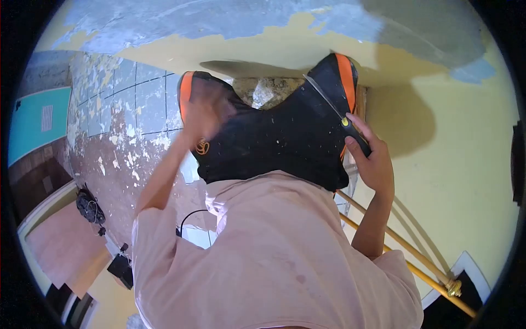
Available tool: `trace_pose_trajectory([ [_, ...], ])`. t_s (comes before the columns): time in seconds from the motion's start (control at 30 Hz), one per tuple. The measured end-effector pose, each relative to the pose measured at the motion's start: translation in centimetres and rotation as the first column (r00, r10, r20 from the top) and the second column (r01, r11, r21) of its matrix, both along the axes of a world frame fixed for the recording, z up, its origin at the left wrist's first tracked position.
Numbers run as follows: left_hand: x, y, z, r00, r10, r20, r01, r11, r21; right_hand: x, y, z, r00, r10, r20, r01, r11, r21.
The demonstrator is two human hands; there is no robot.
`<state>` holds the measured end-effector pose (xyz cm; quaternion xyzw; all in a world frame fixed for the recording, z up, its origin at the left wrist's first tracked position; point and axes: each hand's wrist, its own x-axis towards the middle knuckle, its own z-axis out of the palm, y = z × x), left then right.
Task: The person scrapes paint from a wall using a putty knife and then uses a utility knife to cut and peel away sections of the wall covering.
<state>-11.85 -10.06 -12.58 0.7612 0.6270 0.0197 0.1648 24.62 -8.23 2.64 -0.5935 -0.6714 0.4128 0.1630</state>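
My right hand (pixel 375 162) is closed around the black and yellow handle of a long, thin-bladed hand tool (pixel 324 94). Its blade points up and to the left, over the right leg of the black shorts (pixel 274 134) with orange side stripes. I cannot make out whether the blade touches the cloth. My left hand (pixel 211 112) is smeared by motion above the left leg of the shorts, so its fingers do not show clearly. Pale specks are scattered on the black cloth.
Ahead is a wall (pixel 246 52) with cream paint and patchy blue-grey peeling areas. Flaked paint litters the tiled floor (pixel 123 104) at left. Golden poles (pixel 408 249) slant down at right. A dark bag (pixel 90 205) and a teal panel (pixel 41 123) are on the left.
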Motion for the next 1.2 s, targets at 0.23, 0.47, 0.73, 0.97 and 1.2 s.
trace_pose_trajectory([
  [0.23, 13.1, 2.4, 4.0, 0.636, -0.630, 0.445, 0.659, 0.744, 0.111, 2.7, -1.4, 0.6, 0.982, -0.189, 0.028, 0.191, 0.976, -0.102],
  [0.47, 11.7, 10.3, -4.0, 0.995, -0.077, -0.056, 0.081, 0.994, 0.070, 5.9, -3.3, 1.0, 0.922, -0.388, 0.015, 0.388, 0.919, -0.068],
  [0.73, 21.4, 11.2, 0.0, 0.749, -0.392, 0.535, 0.354, 0.918, 0.178, 6.2, -3.8, 1.6, 0.891, -0.453, -0.026, 0.452, 0.891, -0.041],
  [0.97, 20.5, 4.9, 1.6, 0.434, -0.845, 0.313, 0.785, 0.526, 0.329, 5.9, -3.1, 0.0, 0.927, -0.375, -0.026, 0.372, 0.926, -0.069],
  [1.2, 14.7, 8.1, 2.7, 0.694, 0.152, 0.704, 0.099, 0.948, -0.303, 3.7, -1.0, 1.2, 0.983, -0.176, -0.061, 0.175, 0.984, -0.011],
])
